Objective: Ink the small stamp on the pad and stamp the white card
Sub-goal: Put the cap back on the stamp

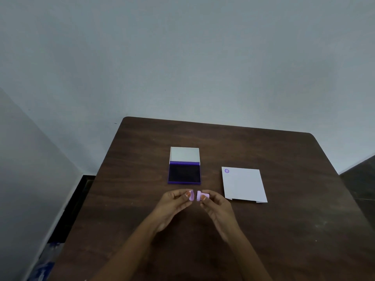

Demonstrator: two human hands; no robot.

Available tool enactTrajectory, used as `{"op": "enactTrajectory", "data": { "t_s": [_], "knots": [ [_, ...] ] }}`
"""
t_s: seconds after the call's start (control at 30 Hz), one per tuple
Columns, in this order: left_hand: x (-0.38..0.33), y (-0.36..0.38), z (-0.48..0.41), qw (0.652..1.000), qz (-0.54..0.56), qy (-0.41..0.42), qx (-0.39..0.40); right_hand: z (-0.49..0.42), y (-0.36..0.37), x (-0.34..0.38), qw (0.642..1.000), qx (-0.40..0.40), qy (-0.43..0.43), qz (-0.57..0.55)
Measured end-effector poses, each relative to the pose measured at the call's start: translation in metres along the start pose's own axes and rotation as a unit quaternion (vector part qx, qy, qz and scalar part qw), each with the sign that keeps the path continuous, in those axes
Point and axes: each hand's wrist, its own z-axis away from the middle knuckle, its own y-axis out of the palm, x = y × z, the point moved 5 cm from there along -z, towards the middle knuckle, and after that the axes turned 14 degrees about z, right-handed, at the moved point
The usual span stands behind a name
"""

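Observation:
The small lilac stamp (201, 195) lies sideways in the fingers of my right hand (215, 205), just above the table. My left hand (176, 201) pinches a lilac cap (191, 196), held a finger's width to the left of the stamp. The ink pad (184, 174) sits open beyond my hands, its dark pad facing up and its white lid raised at the back. The white card (243, 184) lies flat to the right of the pad. One purple stamp mark (226, 171) shows at the card's top left corner.
A dark brown wooden table (142, 151) carries everything; its far edge meets a pale wall. The table's left edge drops to a dark floor, where blue clutter (43, 266) lies at the lower left.

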Motion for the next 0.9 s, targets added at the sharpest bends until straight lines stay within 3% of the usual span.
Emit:
{"op": "enactTrajectory", "data": {
  "t_s": [0.9],
  "knots": [
    [-0.004, 0.000, 0.000, 0.997, -0.060, -0.009, -0.046, -0.017, 0.007, -0.004, 0.994, -0.016, -0.029, 0.108]
  ]
}}
